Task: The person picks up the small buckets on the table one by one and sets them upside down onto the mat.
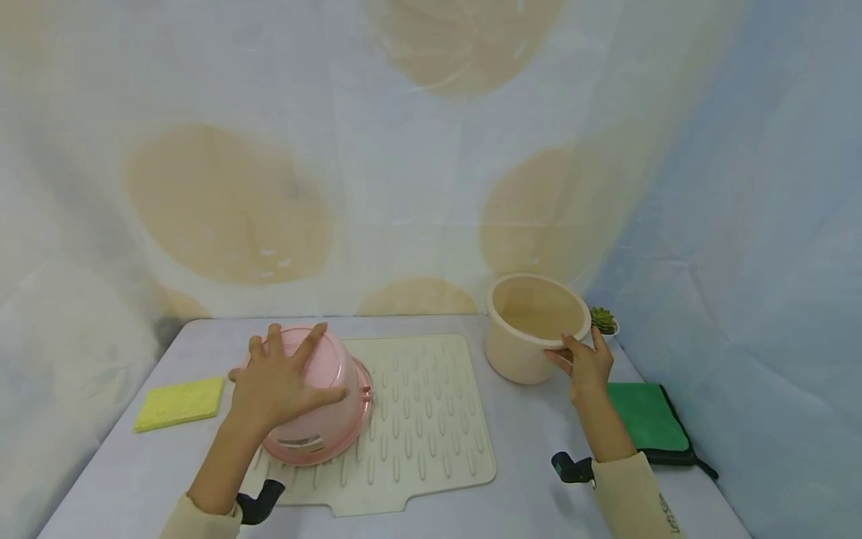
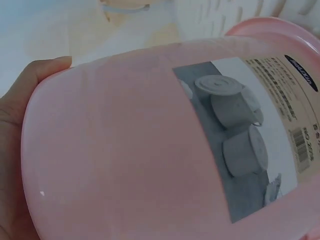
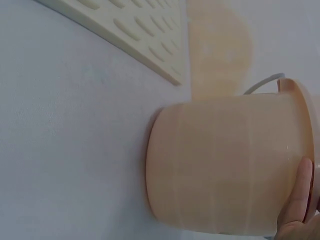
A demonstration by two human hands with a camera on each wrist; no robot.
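Pink bucket (image 1: 316,400), turned mouth-down and tilted on the near left part of the ribbed drying mat (image 1: 431,419), lay under the left hand (image 1: 279,382), whose fingers were spread wide over its upturned base, the thumb wrapping one side; the left wrist view showed the palm against the base edge and a printed label on the wall, so the hand seemed to be cupping and steadying the bucket rather than lifting it. The right hand (image 1: 587,367) held the near rim of the beige bucket (image 1: 532,326), which stood upright and mouth-up on the table (image 1: 539,449) just right of the mat; its fingers pinched the rim, a fingertip lying on the outer wall in the right wrist view, a grip that would keep the tub from sliding. Farther out, a yellow sponge (image 1: 180,403) lay flat to the left of the mat, a folded green cloth (image 1: 646,419) sat at the right edge, and a small potted succulent (image 1: 604,320) stood behind the beige bucket near the draped backdrop.
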